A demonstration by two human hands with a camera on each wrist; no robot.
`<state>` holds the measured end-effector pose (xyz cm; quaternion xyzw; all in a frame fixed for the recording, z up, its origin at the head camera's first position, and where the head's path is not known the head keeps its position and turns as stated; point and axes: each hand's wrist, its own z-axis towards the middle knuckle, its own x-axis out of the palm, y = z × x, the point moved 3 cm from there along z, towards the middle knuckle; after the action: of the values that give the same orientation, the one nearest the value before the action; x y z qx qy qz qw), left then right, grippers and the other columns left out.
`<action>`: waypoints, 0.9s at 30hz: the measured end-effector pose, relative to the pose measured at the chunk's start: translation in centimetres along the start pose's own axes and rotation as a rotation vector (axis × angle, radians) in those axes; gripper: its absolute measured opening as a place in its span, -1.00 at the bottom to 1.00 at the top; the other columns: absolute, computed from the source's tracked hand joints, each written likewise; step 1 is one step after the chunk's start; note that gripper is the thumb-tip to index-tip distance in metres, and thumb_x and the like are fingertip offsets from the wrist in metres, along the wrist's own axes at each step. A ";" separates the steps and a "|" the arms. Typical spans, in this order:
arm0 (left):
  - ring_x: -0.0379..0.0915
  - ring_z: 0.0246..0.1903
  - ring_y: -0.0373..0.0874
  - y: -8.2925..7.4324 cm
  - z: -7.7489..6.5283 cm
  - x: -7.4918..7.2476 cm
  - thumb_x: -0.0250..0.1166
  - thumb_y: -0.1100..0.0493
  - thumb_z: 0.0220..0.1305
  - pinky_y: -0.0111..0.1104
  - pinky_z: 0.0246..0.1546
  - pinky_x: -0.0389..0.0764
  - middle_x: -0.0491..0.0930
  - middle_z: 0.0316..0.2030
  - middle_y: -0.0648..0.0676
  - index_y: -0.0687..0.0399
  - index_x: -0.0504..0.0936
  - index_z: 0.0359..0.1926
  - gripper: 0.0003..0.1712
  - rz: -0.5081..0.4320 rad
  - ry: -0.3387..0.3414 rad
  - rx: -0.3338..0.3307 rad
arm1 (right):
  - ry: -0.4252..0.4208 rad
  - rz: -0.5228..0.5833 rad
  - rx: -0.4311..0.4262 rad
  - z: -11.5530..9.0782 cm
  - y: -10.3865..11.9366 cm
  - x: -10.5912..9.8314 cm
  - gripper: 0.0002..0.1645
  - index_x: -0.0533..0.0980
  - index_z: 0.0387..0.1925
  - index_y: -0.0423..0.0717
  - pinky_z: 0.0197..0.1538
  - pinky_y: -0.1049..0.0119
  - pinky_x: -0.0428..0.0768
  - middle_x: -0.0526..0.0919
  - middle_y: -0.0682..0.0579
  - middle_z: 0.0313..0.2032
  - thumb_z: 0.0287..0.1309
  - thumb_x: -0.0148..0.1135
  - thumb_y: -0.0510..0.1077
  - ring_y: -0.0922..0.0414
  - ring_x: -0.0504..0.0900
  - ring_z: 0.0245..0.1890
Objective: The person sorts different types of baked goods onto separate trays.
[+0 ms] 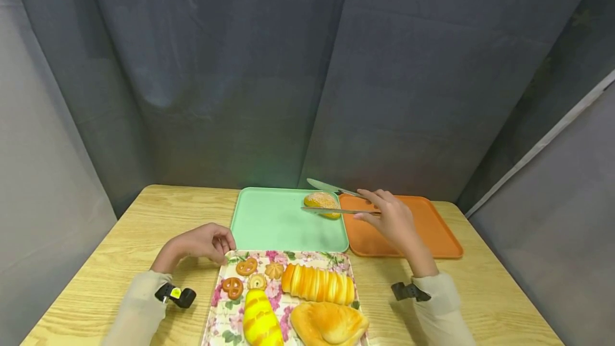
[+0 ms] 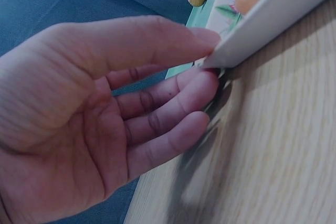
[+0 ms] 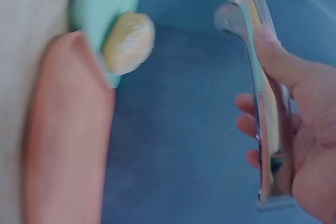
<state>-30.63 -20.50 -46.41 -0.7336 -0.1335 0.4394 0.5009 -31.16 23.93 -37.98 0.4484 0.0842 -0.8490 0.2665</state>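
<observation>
My left hand (image 1: 206,242) pinches the far left corner of the floral tray (image 1: 226,316). In the left wrist view, the thumb lies over the white tray rim (image 2: 252,38) and the fingertips curl under it. Metal tongs (image 3: 268,129) are in my right hand (image 1: 391,218), gripped between thumb and fingers with their arms spread. A sesame-topped oval bun (image 1: 319,199) sits at the right end of the green tray (image 1: 269,220). In the head view the tongs' tips overlap the bun; the right wrist view shows them apart from it.
On the floral tray lie two pretzels (image 1: 233,288), small cookies (image 1: 274,270), a ridged bread roll (image 1: 317,284), a yellow bread (image 1: 261,319) and a folded pastry (image 1: 329,324). An orange tray (image 1: 432,228) adjoins the green one. A grey curtain (image 1: 230,95) hangs behind the wooden table (image 1: 129,239).
</observation>
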 end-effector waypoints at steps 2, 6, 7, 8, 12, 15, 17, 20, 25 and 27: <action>0.48 -0.36 -0.08 0.1 0.0 0.0 0.47 0.39 0.04 -0.40 -0.32 0.58 0.61 -0.28 0.35 0.37 0.63 -0.13 -0.66 0.000 0.001 0.000 | 0.032 0.053 -0.021 0.1 0.7 -0.9 -0.23 0.60 0.24 0.04 -0.51 0.41 0.33 0.66 0.04 -0.26 -0.07 0.56 0.12 0.12 0.56 -0.41; 0.47 -0.36 -0.08 0.0 0.1 0.0 0.47 0.39 0.04 -0.40 -0.32 0.58 0.61 -0.28 0.35 0.36 0.63 -0.13 -0.67 -0.002 0.000 -0.008 | 0.138 0.133 -0.045 0.1 2.4 -2.7 -0.26 0.61 0.23 0.15 -0.44 0.41 0.42 0.67 0.13 -0.19 -0.07 0.58 0.11 0.19 0.62 -0.33; 0.47 -0.36 -0.08 0.0 0.1 0.0 0.47 0.39 0.04 -0.41 -0.32 0.57 0.61 -0.28 0.34 0.36 0.63 -0.13 -0.67 -0.003 -0.002 -0.011 | 0.172 0.148 -0.049 0.0 2.8 -3.1 -0.27 0.62 0.22 0.17 -0.41 0.40 0.46 0.67 0.15 -0.18 -0.07 0.58 0.11 0.20 0.62 -0.31; 0.46 -0.36 -0.07 0.0 0.1 0.0 0.47 0.39 0.05 -0.40 -0.32 0.57 0.60 -0.28 0.34 0.36 0.63 -0.13 -0.67 -0.005 -0.003 -0.014 | 0.211 0.165 -0.052 0.0 3.2 -3.4 -0.28 0.62 0.22 0.18 -0.37 0.39 0.49 0.67 0.17 -0.17 -0.06 0.58 0.11 0.22 0.63 -0.29; 0.45 -0.36 -0.07 0.0 0.2 0.0 0.47 0.38 0.06 -0.40 -0.31 0.57 0.60 -0.29 0.32 0.35 0.63 -0.13 -0.68 -0.004 -0.005 -0.024 | 0.368 0.249 -0.068 -0.2 4.5 -4.3 -0.31 0.63 0.19 0.19 -0.27 0.36 0.54 0.67 0.24 -0.17 -0.06 0.56 0.13 0.28 0.59 -0.25; 0.46 -0.35 -0.08 0.1 0.2 0.0 0.47 0.38 0.05 -0.40 -0.31 0.57 0.60 -0.29 0.31 0.34 0.63 -0.13 -0.68 0.003 -0.003 -0.024 | 0.440 0.280 -0.096 -0.4 5.3 -4.5 -0.34 0.66 0.15 0.19 -0.28 0.38 0.51 0.65 0.29 -0.23 -0.05 0.55 0.16 0.33 0.52 -0.31; 0.46 -0.35 -0.09 0.2 0.2 0.0 0.47 0.38 0.05 -0.39 -0.31 0.57 0.60 -0.29 0.30 0.34 0.63 -0.13 -0.68 0.008 -0.005 -0.024 | 0.456 0.277 -0.127 -0.5 5.7 -4.6 -0.35 0.68 0.12 0.17 -0.30 0.40 0.50 0.63 0.31 -0.27 -0.08 0.55 0.19 0.35 0.51 -0.33; 0.47 -0.36 -0.12 0.3 0.3 0.1 0.47 0.38 0.05 -0.39 -0.30 0.58 0.61 -0.30 0.27 0.33 0.64 -0.14 -0.68 0.013 -0.005 -0.024 | 0.475 0.268 -0.158 -0.6 6.0 -4.5 -0.35 0.69 0.09 0.12 -0.31 0.42 0.51 0.62 0.32 -0.31 -0.11 0.57 0.18 0.37 0.52 -0.34; 0.47 -0.36 -0.09 0.2 0.4 0.1 0.47 0.38 0.06 -0.39 -0.32 0.58 0.62 -0.29 0.29 0.33 0.64 -0.13 -0.68 0.006 0.000 -0.016 | 0.532 0.266 -0.136 -0.9 6.2 -4.5 -0.37 0.71 0.06 0.06 -0.33 0.43 0.51 0.63 0.30 -0.32 -0.13 0.60 0.12 0.32 0.58 -0.35; 0.47 -0.36 -0.08 0.1 0.4 0.1 0.47 0.38 0.06 -0.39 -0.32 0.58 0.62 -0.28 0.31 0.33 0.64 -0.13 -0.68 0.001 0.002 -0.013 | 0.559 0.260 -0.111 -1.0 6.1 -4.6 -0.36 0.71 0.06 0.07 -0.32 0.42 0.53 0.64 0.29 -0.30 -0.14 0.60 0.15 0.30 0.61 -0.33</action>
<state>-30.94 -20.24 -46.58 -0.7373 -0.1355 0.4382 0.4960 -25.18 20.89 -34.25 0.6563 0.1421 -0.6457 0.3635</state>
